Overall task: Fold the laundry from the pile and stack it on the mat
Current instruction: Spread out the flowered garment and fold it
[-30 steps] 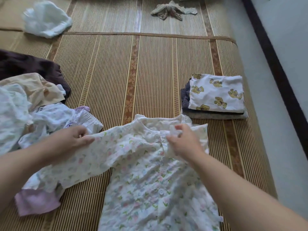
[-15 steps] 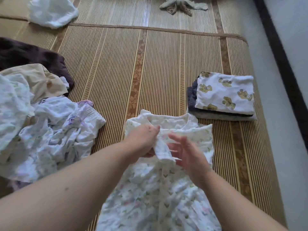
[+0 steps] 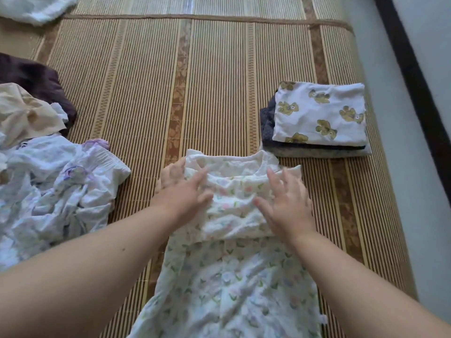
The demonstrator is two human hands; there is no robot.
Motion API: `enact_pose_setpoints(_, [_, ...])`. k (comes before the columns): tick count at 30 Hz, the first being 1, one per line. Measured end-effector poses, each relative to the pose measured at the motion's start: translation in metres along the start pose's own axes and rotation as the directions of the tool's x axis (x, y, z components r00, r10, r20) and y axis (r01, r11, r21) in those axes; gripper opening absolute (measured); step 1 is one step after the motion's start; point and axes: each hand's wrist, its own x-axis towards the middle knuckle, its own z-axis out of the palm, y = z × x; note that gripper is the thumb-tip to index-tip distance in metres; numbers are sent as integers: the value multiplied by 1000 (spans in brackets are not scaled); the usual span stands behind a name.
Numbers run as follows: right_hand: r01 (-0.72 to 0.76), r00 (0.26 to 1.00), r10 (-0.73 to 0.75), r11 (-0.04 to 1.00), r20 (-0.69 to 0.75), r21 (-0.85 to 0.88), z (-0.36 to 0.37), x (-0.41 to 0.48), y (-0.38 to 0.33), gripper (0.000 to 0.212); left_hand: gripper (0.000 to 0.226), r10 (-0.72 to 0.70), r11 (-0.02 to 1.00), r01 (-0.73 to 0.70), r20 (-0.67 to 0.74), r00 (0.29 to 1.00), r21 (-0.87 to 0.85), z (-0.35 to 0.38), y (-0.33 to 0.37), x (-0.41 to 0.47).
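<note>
Nearest the viewer, at bottom centre of the frame, lies the piece being folded: a white floral garment (image 3: 231,293) spread lengthwise on a woven striped mat (image 3: 207,81). Its hem is closest and its collar is farther away. The sleeves appear folded inward across the chest, making a thicker band of cloth at mid-frame.

The left hand (image 3: 185,193) rests on the left side of that band and the right hand (image 3: 286,206) on the right side. Both are released, with fingers straight and spread and palms pressing flat on the fabric, grasping nothing. The left hand is slightly blurred.

The step in hand looks like smoothing the tucked sleeves before the body is folded. To do it well, the palms should probably sweep outward from the middle, pushing wrinkles out without dragging the sleeves loose. The long side edges should be kept straight and parallel. The lower half shows creases that want flattening first. Folding the hem up toward the collar should then give a packet close in outline to the finished stack.

Farther off, at middle left, sits the unfolded laundry pile (image 3: 48,186) of rumpled pale prints. A beige piece (image 3: 24,115) and a dark brown cloth (image 3: 34,76) lie behind it. At middle right, near the garment's right shoulder, is the stack of folded laundry (image 3: 319,115), topped by a white piece printed with olive animals. A white cloth (image 3: 36,8) lies in the upper left corner.
</note>
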Motion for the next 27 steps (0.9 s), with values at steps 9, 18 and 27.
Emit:
enact_pose_setpoints(9, [-70, 967, 113, 980, -227, 187, -5, 16, 27, 53, 57, -91, 990, 104, -126, 988, 97, 2, -44, 20])
enact_pose_setpoints(18, [-221, 962, 194, 966, 192, 133, -22, 65, -20, 70, 66, -237, 893, 223, 11, 971, -392, -26, -17, 47])
enact_pose_setpoints(27, [-11, 991, -35, 940, 128, 340, -59, 76, -43, 18, 6, -128, 591, 138, 77, 989, -795, -80, -43, 41])
